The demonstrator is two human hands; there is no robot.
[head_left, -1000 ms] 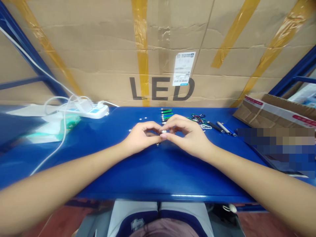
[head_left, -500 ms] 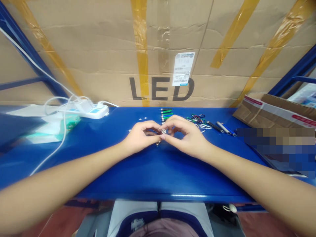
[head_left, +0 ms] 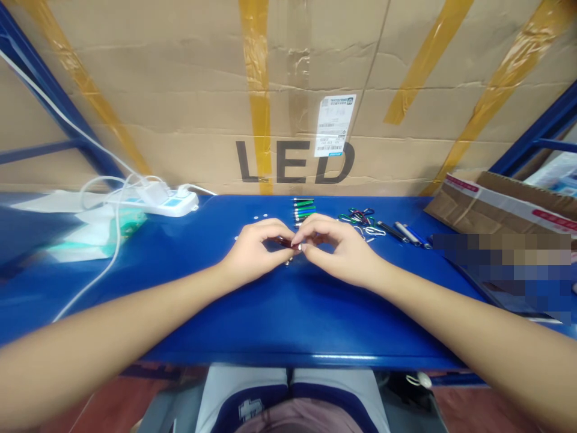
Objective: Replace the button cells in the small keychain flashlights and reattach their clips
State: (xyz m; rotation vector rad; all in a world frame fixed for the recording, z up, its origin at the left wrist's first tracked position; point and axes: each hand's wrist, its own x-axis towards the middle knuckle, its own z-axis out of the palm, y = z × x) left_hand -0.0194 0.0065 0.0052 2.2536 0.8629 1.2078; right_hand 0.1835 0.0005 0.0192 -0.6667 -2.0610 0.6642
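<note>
My left hand (head_left: 255,249) is closed around a slim dark red tube (head_left: 283,240), which looks like a mini flashlight body. At the tube's right end, my right hand (head_left: 336,246) pinches a small silver end piece (head_left: 298,246) between thumb and fingertips. The two hands meet just above the table, and the fingers hide part of the tube. Just below the fingertips lie small metal parts (head_left: 288,261). Behind the hands, several green, blue and silver tubes (head_left: 303,207) rest in a row, their near end covered by my right hand.
Coloured carabiners (head_left: 360,216) and larger dark and silver tubes (head_left: 401,231) lie on the blue table (head_left: 288,325) to the right. Farther right stands an open cardboard box (head_left: 500,204). A power strip (head_left: 171,203) with white cables is at left. Small white discs (head_left: 256,217) lie behind my left hand.
The silver end piece was turned with its round face toward me; now it has tipped, lining up sideways with the red tube, which shows more. The right fingers have shifted slightly.
</note>
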